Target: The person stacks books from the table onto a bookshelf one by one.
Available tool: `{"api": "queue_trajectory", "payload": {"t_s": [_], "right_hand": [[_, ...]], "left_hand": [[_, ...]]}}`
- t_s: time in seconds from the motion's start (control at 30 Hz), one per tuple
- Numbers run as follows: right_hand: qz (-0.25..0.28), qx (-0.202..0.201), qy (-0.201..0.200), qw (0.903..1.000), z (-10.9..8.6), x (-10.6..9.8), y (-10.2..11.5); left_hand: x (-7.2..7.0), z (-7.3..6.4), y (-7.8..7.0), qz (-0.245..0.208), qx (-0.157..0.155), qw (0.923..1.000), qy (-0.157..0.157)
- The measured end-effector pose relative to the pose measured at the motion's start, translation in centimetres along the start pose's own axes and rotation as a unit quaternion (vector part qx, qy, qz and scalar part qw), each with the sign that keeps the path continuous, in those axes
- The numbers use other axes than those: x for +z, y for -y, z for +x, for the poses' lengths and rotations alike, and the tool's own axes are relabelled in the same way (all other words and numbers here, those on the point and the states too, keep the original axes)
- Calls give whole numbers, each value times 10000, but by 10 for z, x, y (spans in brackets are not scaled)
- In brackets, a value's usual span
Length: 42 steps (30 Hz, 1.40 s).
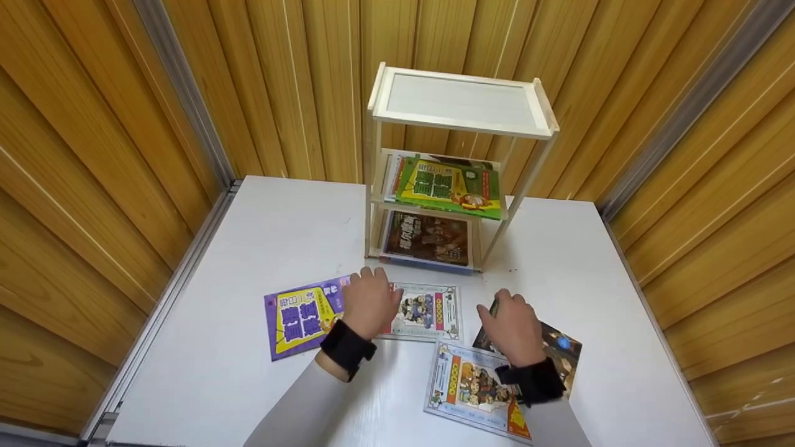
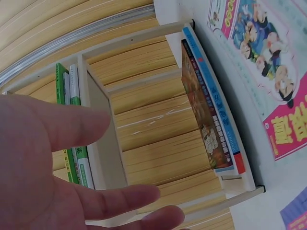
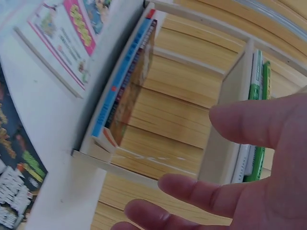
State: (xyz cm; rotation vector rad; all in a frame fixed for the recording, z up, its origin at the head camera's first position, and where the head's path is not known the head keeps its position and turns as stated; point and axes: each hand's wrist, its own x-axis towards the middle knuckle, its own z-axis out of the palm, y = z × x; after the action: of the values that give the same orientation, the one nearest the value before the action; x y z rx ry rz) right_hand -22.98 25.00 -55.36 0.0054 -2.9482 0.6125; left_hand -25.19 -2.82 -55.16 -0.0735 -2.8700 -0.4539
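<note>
My left hand (image 1: 371,303) hovers over the purple book (image 1: 304,316) and a white-bordered comic book (image 1: 428,312), holding nothing. In the left wrist view its thumb and fingers (image 2: 129,195) are spread apart. To the right, my right hand (image 1: 514,326) hangs above a dark-covered book (image 1: 562,351) and a second white-bordered book (image 1: 475,388), which partly overlap. It holds nothing either, with thumb and fingers (image 3: 201,191) apart in the right wrist view. Beyond both hands stands a small wooden shelf rack (image 1: 463,127).
A green book (image 1: 450,186) lies with others on the rack's middle shelf. On the bottom shelf a brown-covered book (image 1: 428,239) rests on a blue-spined book (image 2: 213,96). Wood-patterned walls (image 1: 323,93) enclose the white table (image 1: 205,347) at the back and sides.
</note>
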Motion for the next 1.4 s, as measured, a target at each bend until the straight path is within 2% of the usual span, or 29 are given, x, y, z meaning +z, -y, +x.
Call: {"api": "queue_trajectory", "payload": {"t_s": [0.17, 0.37, 0.53, 0.7, 0.77, 0.93, 1.1, 1.2, 1.3, 1.4], "right_hand": [[1, 65, 116, 9999, -15, 6, -10], [202, 463, 354, 9981, -31, 11, -22], [6, 530, 331, 9980, -42, 17, -32], [-26, 638, 509, 9967, -55, 25, -39], [52, 699, 571, 9959, -59, 27, -40], [121, 658, 404, 9969, -67, 28, -42], [130, 614, 429, 9971, -72, 31, -44], [182, 704, 554, 9958, -74, 34, -49], [202, 906, 638, 9936, -74, 33, -58], [172, 1134, 653, 9913, -75, 29, -72]], "left_hand": [[14, -18, 4, 61, 147, 9998, -110], [27, -36, 12, 3, -23, 9998, -179], [31, -48, 16, -210, -238, 9995, -96], [36, -65, 17, -412, -372, 9984, -109], [38, -71, 17, -444, -367, 9983, -110], [41, -76, 13, -478, -248, 9985, -97], [45, -79, 4, -544, -327, 9979, 91], [48, -79, -7, -589, -325, 9971, 361], [54, -77, -25, -622, -166, 9960, 619], [61, -73, -49, -583, 121, 9944, 878]]}}
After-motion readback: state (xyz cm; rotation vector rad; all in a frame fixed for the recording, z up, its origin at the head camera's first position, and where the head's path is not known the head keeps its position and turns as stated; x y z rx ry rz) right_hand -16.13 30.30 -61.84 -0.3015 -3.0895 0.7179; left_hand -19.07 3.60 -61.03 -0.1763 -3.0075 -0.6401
